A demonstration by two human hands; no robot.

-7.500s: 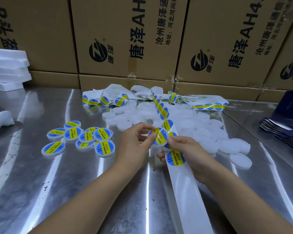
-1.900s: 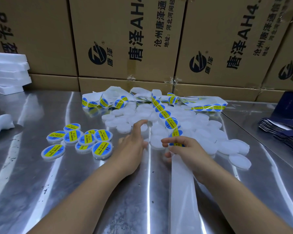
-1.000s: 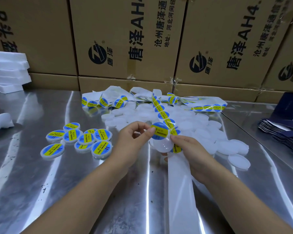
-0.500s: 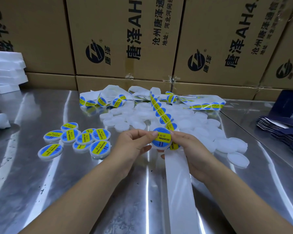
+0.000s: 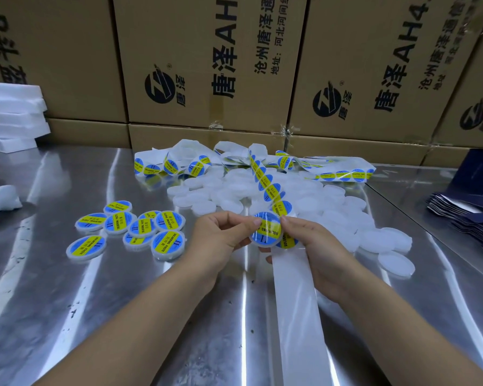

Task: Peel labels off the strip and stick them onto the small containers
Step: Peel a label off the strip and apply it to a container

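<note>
soft white light is coming down from overhead, filling the room evenly, neither harsh nor dim. the steel table (image 5: 67, 316) is throwing it back in long pale streaks that are fanning toward the near edge. a dull shadow is sitting beside the white foam piece (image 5: 0, 199) at the left. the foam stack (image 5: 9, 115) is nearly blowing out. the cardboard boxes (image 5: 207, 65) are bowing and leaning outward at the corners, and fine print is looking soft, slightly smeared.
</note>
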